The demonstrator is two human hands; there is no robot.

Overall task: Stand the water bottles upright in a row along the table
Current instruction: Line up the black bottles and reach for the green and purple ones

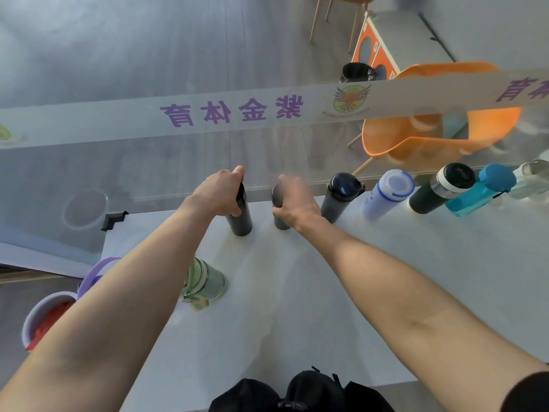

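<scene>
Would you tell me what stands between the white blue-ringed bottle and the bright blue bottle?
In the head view, one dark bottle with a black-and-silver lid stands between the white bottle and the blue bottle.

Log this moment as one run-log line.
left hand: grips black bottle | right hand: grips grey bottle | green bottle: outside row | table

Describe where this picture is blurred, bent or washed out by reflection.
Head view: the right hand is smeared by motion, the left hand is sharper; the wide lens tilts the bottles at the right, such as the blue bottle; reflections haze the glass wall behind the table.
</scene>
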